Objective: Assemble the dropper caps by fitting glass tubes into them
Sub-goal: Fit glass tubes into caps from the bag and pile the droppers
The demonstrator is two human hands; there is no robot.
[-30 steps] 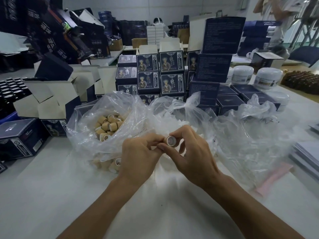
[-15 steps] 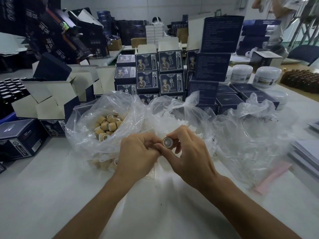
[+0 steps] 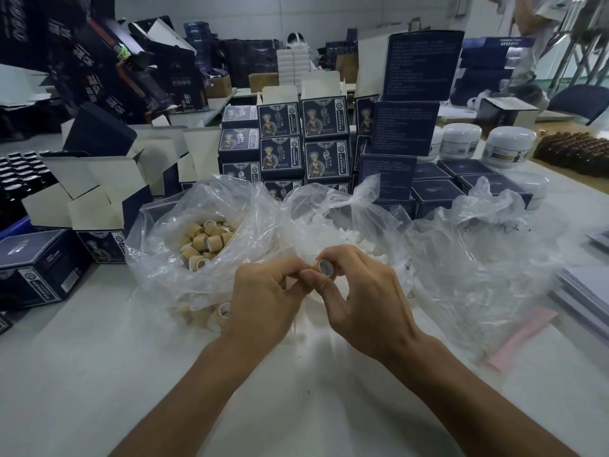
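From the head view, our right hand (image 3: 359, 301) pinches the dropper cap (image 3: 324, 267) above the table (image 3: 82, 374); left hand (image 3: 267, 298) fingers, curled at its far end, have barely shifted, perhaps still seating a hidden tube.

Wood-look matt tan caps (image 3: 206, 240) in a glossy, crinkled clear plastic bag (image 3: 158, 258); printed dark cardboard boxes (image 3: 324, 122); smooth white plastic jars (image 3: 510, 143); matt white tabletop (image 3: 82, 374).
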